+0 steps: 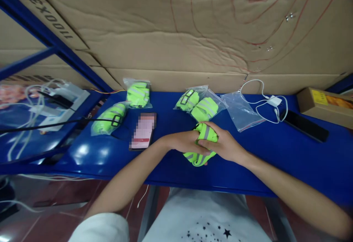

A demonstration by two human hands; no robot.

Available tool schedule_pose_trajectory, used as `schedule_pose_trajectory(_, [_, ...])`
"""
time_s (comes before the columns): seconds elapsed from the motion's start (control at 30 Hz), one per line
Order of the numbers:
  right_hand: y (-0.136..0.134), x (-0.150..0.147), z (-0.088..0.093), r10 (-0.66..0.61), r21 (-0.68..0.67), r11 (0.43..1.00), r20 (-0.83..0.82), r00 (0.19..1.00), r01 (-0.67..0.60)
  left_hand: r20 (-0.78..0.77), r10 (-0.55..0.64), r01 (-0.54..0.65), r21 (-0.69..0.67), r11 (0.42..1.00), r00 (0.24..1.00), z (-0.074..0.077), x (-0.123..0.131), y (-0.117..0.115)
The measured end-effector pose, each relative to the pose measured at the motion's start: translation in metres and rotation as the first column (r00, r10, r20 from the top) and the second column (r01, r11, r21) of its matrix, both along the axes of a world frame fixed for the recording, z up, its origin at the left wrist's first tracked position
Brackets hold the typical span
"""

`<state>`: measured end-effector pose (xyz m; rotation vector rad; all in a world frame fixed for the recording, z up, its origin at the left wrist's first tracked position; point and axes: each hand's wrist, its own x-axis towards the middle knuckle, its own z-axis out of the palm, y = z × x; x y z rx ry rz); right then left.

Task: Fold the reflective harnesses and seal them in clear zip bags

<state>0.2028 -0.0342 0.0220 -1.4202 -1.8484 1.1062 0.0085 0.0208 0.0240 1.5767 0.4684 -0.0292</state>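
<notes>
A bundled neon-yellow reflective strap (199,159) with grey stripes is squeezed between my two hands above the blue table. My left hand (189,143) wraps its near left side, fingers across the front. From the right, my right hand (222,143) grips the same bundle, its thumb over the front and fingers behind. Just beyond them lie two similar bundles in clear bags, one bagged bundle (188,100) showing a black buckle and another bagged bundle (205,108) beside it. An unfilled clear zip bag (242,111) lies flat to the right of my hands.
Two more bagged bundles, a far one (138,95) and a nearer one (109,120), lie left beside a lit phone (143,131). On the right are a white charger with cable (274,101), a dark phone (306,125) and a cardboard box (325,106). A power strip (64,106) sits far left.
</notes>
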Motion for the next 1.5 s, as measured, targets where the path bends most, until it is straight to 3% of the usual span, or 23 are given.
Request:
schedule_pose_trajectory(0.1, [0.002,0.0,-0.007,-0.001,0.039,0.999,-0.009,1.0,0.001,-0.035,0.101,-0.092,0.208,0.974,0.994,-0.001,0.0,0.001])
schedule_pose_trajectory(0.23, [0.004,0.008,-0.003,-0.028,0.095,0.995,0.048,0.998,0.023,-0.031,0.239,-0.227,0.221,0.948,0.97,0.0,0.004,-0.002])
schedule_pose_trajectory(0.33, [0.005,0.013,0.003,-0.123,0.239,0.964,0.021,0.992,0.114,-0.186,0.283,-0.252,0.173,0.952,0.941,0.006,0.004,-0.001])
schedule_pose_trajectory(0.4, [0.006,0.014,0.005,-0.178,0.32,0.928,-0.062,0.982,0.188,-0.241,0.345,-0.269,0.3,0.915,0.907,0.008,0.003,0.001])
schedule_pose_trajectory(0.43, [0.007,0.014,0.004,-0.207,0.34,0.912,-0.104,0.973,0.23,-0.22,0.431,-0.308,0.435,0.846,0.875,0.008,0.004,0.001])
schedule_pose_trajectory(0.47, [0.009,0.014,0.003,-0.241,0.349,0.896,-0.14,0.96,0.276,-0.155,0.537,-0.362,0.583,0.727,0.829,0.007,0.004,0.0])
schedule_pose_trajectory(0.53, [0.011,0.014,-0.001,-0.327,0.374,0.85,-0.18,0.928,0.372,0.059,0.7,-0.464,0.788,0.405,0.711,0.002,0.007,-0.002])
schedule_pose_trajectory(0.57, [0.012,0.014,-0.003,-0.37,0.403,0.818,-0.177,0.912,0.41,0.173,0.724,-0.504,0.821,0.268,0.668,-0.001,0.008,-0.003])
schedule_pose_trajectory(0.6, [0.012,0.015,-0.004,-0.408,0.444,0.784,-0.158,0.899,0.434,0.277,0.714,-0.546,0.819,0.174,0.643,-0.003,0.009,-0.005])
schedule_pose_trajectory(0.63, [0.013,0.016,-0.005,-0.441,0.495,0.748,-0.128,0.888,0.442,0.363,0.681,-0.59,0.797,0.126,0.636,-0.005,0.01,-0.007])
schedule_pose_trajectory(0.67, [0.013,0.017,-0.005,-0.469,0.548,0.712,-0.095,0.878,0.44,0.425,0.643,-0.633,0.765,0.122,0.637,-0.007,0.011,-0.011])
schedule_pose_trajectory(0.7, [0.013,0.018,-0.005,-0.496,0.596,0.676,-0.067,0.866,0.433,0.464,0.614,-0.674,0.722,0.155,0.638,-0.007,0.012,-0.015])
schedule_pose_trajectory(0.77, [0.013,0.021,-0.002,-0.539,0.665,0.614,-0.042,0.842,0.426,0.493,0.602,-0.754,0.579,0.31,0.627,-0.008,0.017,-0.026])
schedule_pose_trajectory(0.83, [0.012,0.02,0.0,-0.56,0.701,0.566,-0.06,0.826,0.435,0.495,0.632,-0.803,0.354,0.48,0.596,-0.009,0.023,-0.039])
schedule_pose_trajectory(0.9, [0.008,0.014,0.0,-0.558,0.707,0.534,-0.119,0.821,0.464,0.493,0.673,-0.808,0.118,0.577,0.552,-0.01,0.03,-0.049])
schedule_pose_trajectory(0.97, [0.001,0.005,-0.002,-0.526,0.666,0.548,-0.197,0.828,0.507,0.482,0.683,-0.767,-0.037,0.641,0.548,-0.011,0.034,-0.054])
schedule_pose_trajectory(1.03, [-0.007,-0.006,-0.006,-0.467,0.578,0.621,-0.27,0.842,0.53,0.491,0.666,-0.723,-0.101,0.683,0.561,-0.01,0.036,-0.052])
schedule_pose_trajectory(1.13, [-0.013,-0.016,-0.012,-0.407,0.419,0.73,-0.367,0.836,0.539,0.548,0.613,-0.684,-0.099,0.723,0.569,-0.011,0.034,-0.042])
schedule_pose_trajectory(1.27, [-0.007,-0.015,-0.017,-0.401,0.149,0.825,-0.527,0.75,0.546,0.489,0.605,-0.633,-0.131,0.763,0.629,-0.017,0.032,-0.031])
schedule_pose_trajectory(1.37, [0.0,-0.016,-0.025,-0.388,0.0,0.876,-0.59,0.707,0.481,0.417,0.66,-0.676,-0.135,0.725,0.625,-0.019,0.033,-0.032])
schedule_pose_trajectory(1.5, [0.0,-0.021,-0.039,-0.402,-0.137,0.906,-0.576,0.711,0.401,0.4,0.732,-0.799,-0.002,0.602,0.551,-0.012,0.031,-0.039])
